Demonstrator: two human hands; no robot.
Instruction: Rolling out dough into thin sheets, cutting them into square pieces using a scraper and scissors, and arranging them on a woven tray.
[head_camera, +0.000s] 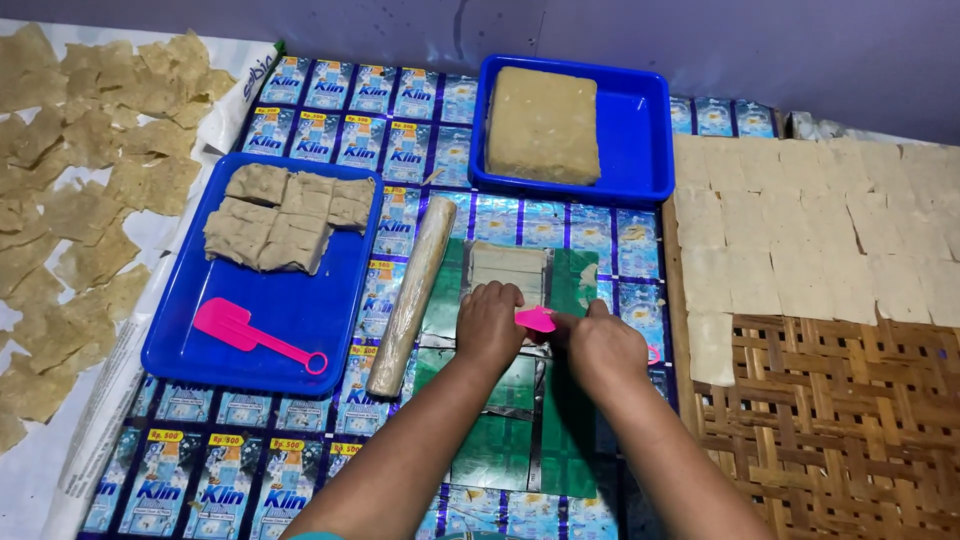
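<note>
Soft beige dough sheet (508, 268) on our green mat (500, 440), between the roller (412, 295) and the woven tray (830, 420).
We judge it thin, limp, tearable: our left hand (489, 325) presses it with curled fingers; our right hand (600, 345) grips a pink scraper (535, 320) at its near edge.

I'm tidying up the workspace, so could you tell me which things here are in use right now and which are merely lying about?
In use:
- left hand pressing on the flat dough sheet
- right hand holding the pink scraper
- green mat beneath

Lying about:
- rolling pin
- pink spatula in the blue tray with cut dough chunks
- dough block
- squares on the woven rack
</note>
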